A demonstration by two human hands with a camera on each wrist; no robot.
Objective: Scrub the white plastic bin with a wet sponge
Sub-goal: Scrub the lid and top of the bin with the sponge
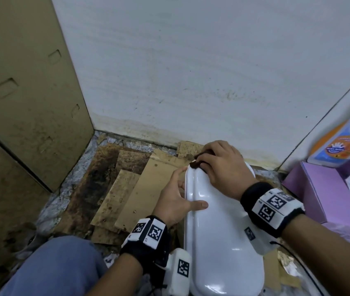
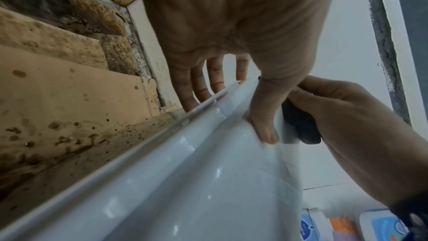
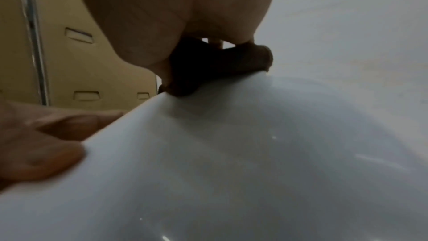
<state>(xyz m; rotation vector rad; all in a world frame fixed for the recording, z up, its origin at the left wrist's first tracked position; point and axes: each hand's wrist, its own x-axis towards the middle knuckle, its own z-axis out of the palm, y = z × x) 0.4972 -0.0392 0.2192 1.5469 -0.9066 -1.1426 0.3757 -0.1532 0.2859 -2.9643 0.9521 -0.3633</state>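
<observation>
The white plastic bin [image 1: 216,231] lies turned over, its glossy underside up, running from the bottom of the head view toward the wall. My right hand [image 1: 219,165] grips a dark sponge [image 1: 197,162] and presses it on the bin's far end. In the right wrist view the sponge [image 3: 201,69] sits on the bin [image 3: 254,153] edge. My left hand [image 1: 178,195] holds the bin's left side, thumb [image 1: 197,205] on top, fingers along the rim. The left wrist view shows the thumb [image 2: 266,116] on the bin [image 2: 185,180] and the sponge [image 2: 301,125] behind it.
Stained cardboard sheets [image 1: 131,189] cover the floor left of the bin. A beige panel [image 1: 26,92] stands at left, a white wall [image 1: 191,71] ahead. Purple boxes [image 1: 323,195] and a blue-orange packet [image 1: 340,142] sit at right. My knee in jeans [image 1: 58,265] is at lower left.
</observation>
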